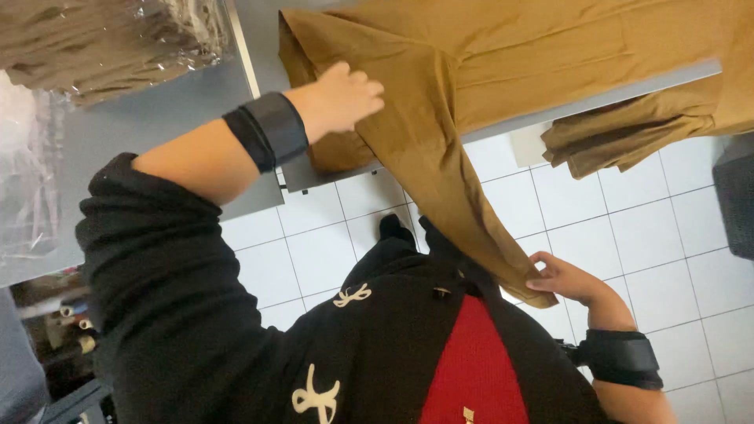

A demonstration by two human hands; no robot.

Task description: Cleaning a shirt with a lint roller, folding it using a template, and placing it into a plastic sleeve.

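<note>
Left hand (342,98) lies flat and open on the mustard garment (503,55) at the worktop (157,118) edge. Right hand (565,279) has its grip pinched shut on the hanging end. Clear bag (102,39) of folded brown clothes sits at the far-left corner.

A floor of white square tiles (652,228) with thin dark grout lines spreads beneath a grey tabletop (157,118), its pale edge running across the upper frame. Clear plastic wrapping (27,173) crowds the left side. A dark object (738,196), possibly a bin or seat, stands at the right edge. Lighting is even and soft.
</note>
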